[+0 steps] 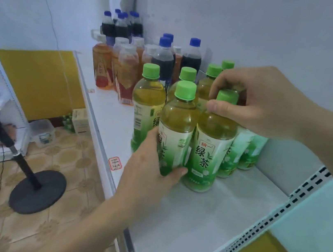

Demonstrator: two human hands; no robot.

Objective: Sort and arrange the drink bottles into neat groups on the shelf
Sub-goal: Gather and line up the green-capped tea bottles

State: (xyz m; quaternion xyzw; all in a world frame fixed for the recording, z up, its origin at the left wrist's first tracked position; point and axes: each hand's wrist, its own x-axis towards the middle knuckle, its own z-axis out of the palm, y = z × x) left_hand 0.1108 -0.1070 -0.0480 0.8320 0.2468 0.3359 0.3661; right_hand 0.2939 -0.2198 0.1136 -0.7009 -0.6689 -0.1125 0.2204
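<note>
Head view: left hand [150, 166] grip wraps the label of a front green tea bottle [177, 125]; right hand [258, 100] grip pinches the neck of the neighbouring green tea bottle [212, 145], label reading 绿茶; both stand in the green-capped cluster on the white shelf [201, 217], near its front edge; bare shelf lies toward the camera; red tea bottles [124, 72] and dark cola bottles [164, 58] stand behind.

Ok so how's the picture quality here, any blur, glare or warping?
Head view: even, soft light, no harsh glare; wide-angle warping bends the shelf edge; the near green tea bottles read sharp, the far dark cola bottles softer; both hands slightly smeared.
</note>
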